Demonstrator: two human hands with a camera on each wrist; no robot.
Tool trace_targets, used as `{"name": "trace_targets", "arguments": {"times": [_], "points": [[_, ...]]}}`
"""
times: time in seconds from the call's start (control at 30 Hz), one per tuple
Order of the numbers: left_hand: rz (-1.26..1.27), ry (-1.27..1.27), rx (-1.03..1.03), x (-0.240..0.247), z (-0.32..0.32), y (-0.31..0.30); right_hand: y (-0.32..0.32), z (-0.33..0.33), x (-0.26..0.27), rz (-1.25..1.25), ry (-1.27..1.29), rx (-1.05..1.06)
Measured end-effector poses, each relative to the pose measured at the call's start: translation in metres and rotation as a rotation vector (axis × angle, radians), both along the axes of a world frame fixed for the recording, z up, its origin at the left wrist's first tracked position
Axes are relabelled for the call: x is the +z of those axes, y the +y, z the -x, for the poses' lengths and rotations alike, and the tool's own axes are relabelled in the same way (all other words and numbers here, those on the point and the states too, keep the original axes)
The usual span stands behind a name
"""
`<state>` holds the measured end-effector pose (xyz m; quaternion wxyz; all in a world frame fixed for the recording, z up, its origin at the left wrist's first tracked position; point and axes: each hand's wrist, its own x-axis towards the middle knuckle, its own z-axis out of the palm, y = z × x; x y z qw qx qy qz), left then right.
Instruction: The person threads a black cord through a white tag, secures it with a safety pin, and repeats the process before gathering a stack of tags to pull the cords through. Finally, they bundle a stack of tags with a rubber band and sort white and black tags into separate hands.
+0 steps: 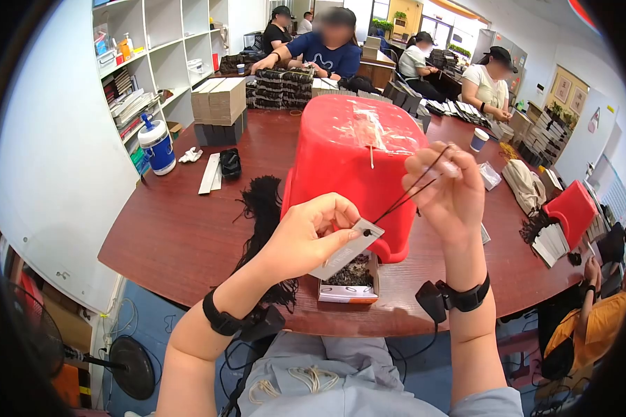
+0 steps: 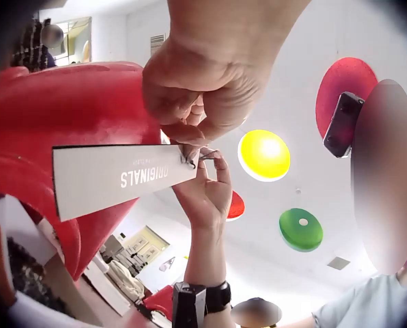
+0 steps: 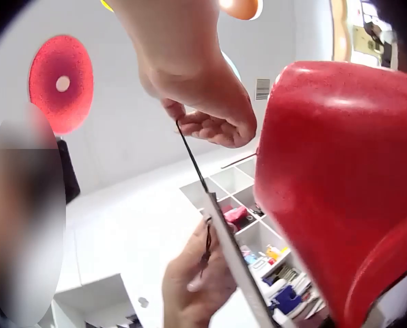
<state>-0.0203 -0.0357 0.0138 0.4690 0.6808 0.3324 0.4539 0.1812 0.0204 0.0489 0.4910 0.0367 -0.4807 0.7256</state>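
My left hand (image 1: 302, 233) pinches a long pale grey hang tag (image 2: 101, 181) near its holed end. The word ORIGINALS shows on its face in the left wrist view. A black cord (image 1: 398, 203) runs through the hole and stretches up to the right. My right hand (image 1: 451, 187) grips the far end of this cord, raised in front of the red plastic stool (image 1: 341, 160). Below the tag, a small open carton (image 1: 348, 295) holds a heap of small dark pieces at the stool's foot. In the right wrist view the tag (image 3: 236, 253) is seen edge-on.
A bundle of black cords (image 1: 261, 208) lies left of the stool on the brown table (image 1: 160, 240). Farther back stand stacked grey cards (image 1: 219, 104) and a blue and white jug (image 1: 157, 147). A paper cup (image 1: 478, 140) stands right. Several people sit around.
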Motion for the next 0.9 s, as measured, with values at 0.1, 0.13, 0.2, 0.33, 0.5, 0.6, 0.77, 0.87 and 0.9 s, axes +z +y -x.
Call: {"name": "trace_targets", "arguments": {"times": [0.1,0.13,0.2,0.33,0.5,0.6,0.77,0.87,0.9], "points": [[0.137,-0.073,-0.015,0.002,-0.001,-0.012,-0.010,0.000,-0.003,0.100,0.251,0.170],[0.138,-0.072,-0.016,0.002,-0.002,-0.015,-0.016,0.000,-0.005,0.137,0.278,0.071],[0.125,-0.159,0.037,0.002,-0.004,-0.023,-0.028,-0.006,-0.005,-0.012,0.098,-0.014],[0.122,-0.214,0.098,0.004,-0.008,-0.035,-0.054,0.000,-0.017,-0.491,-0.496,-0.364],[0.157,-0.199,0.059,0.008,-0.020,-0.048,-0.068,0.004,-0.030,-0.715,-0.762,-0.677],[0.193,-0.216,0.056,0.007,-0.024,-0.052,-0.069,0.001,-0.029,-0.619,-0.602,-0.718],[0.107,-0.051,0.044,-0.002,-0.018,-0.056,-0.055,-0.018,-0.018,-0.136,-0.340,-0.752],[0.050,0.044,0.198,-0.009,-0.018,-0.053,-0.064,-0.025,-0.015,-0.104,-0.219,-0.895],[0.062,-0.006,0.259,-0.015,-0.020,-0.048,-0.078,-0.021,-0.016,-0.326,-0.229,-0.883]]}}
